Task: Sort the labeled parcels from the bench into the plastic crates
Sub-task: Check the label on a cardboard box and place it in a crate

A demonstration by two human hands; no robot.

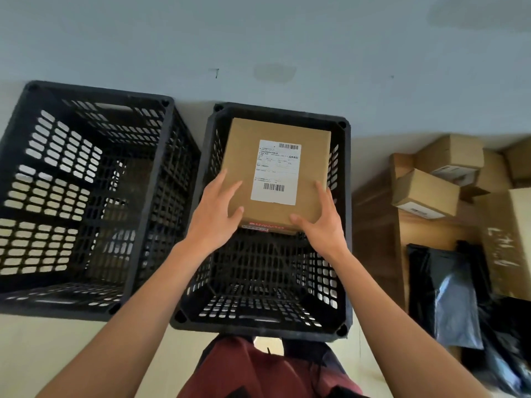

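- Two hands hold one labelled parcel over the middle crate: the left hand clasps its 7 o'clock corner, the right hand its 5 o'clock corner, thumbs on top.
- Best lowered level, label up, clear of the rim, and released low.
- That crate shows only its lattice floor below the parcel.
- The crate at 9 o'clock looks empty.
- More boxes sit at 3 o'clock.

Two bare forearms in shot, no sleeves, no watch, no rings showing. Left hand and right hand both ungloved, nails short. Down at the bottom edge, dark red shorts with a black panel along the side, fabric slightly creased.
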